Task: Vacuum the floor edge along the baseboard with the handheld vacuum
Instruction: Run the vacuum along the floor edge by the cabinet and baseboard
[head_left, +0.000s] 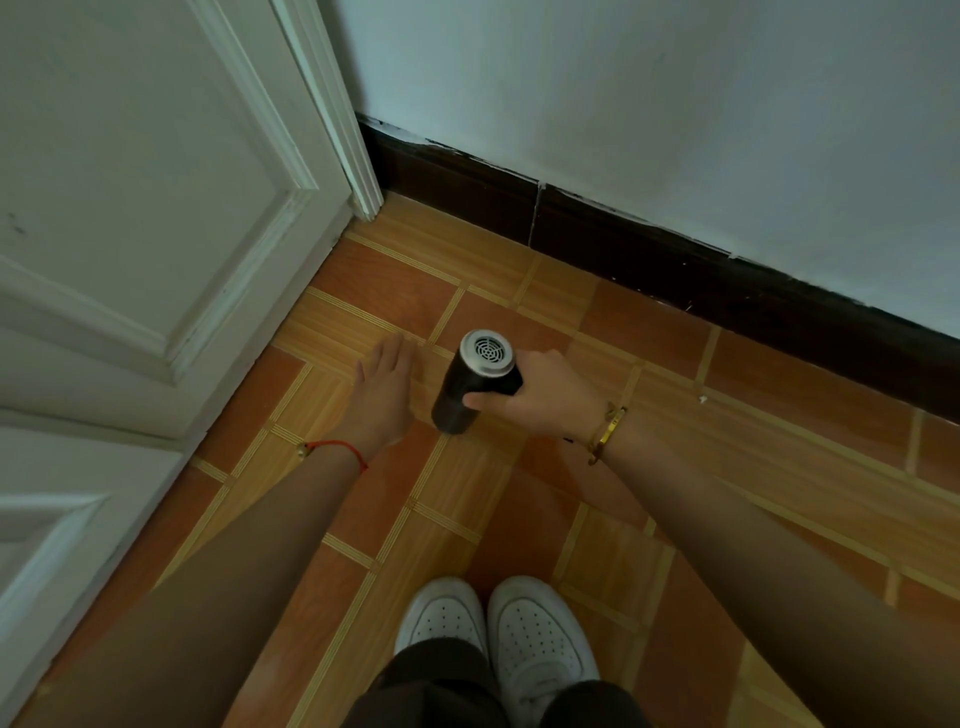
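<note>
vacuum (470, 387) nozzle end hidden below its body, right hand's fingers (540, 364) behind it

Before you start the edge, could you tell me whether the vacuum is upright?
Roughly upright: the handheld vacuum stands on the floor, vent up, slightly tilted, right hand gripping it.

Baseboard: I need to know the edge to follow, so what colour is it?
Dark brown, nearly black baseboard, seen in the head view.

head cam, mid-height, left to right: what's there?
white door → left hand, open → handheld vacuum → right hand gripping it → gold bracelet → dark baseboard
</note>
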